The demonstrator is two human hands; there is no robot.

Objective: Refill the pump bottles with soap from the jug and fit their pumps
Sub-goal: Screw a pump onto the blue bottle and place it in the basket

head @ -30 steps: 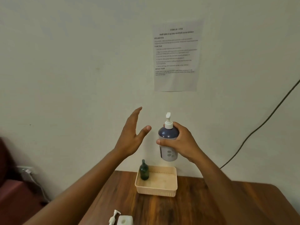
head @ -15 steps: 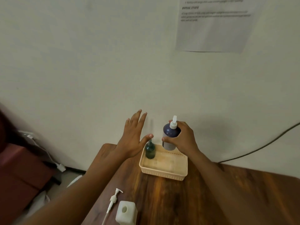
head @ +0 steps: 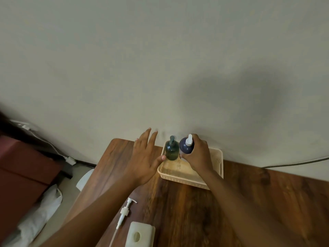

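At the centre of the frame, inside the cream basket (head: 216,158): setting down the blue pump bottle (head: 186,147), upright, long axis vertical, nozzle toward the wall, beside the green bottle (head: 171,150); right hand (head: 197,154) wrapped round it; left hand (head: 144,157) spread, holding nothing; next, probably letting go and fitting the loose pump (head: 124,211) at lower centre.

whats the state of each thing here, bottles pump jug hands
blue bottle: upright in the basket, white pump fitted, held by the right hand
green bottle: upright in the basket, pump fitted
loose pump: lying on the table
jug: uncapped, on the table
left hand: open, thumb at the basket rim
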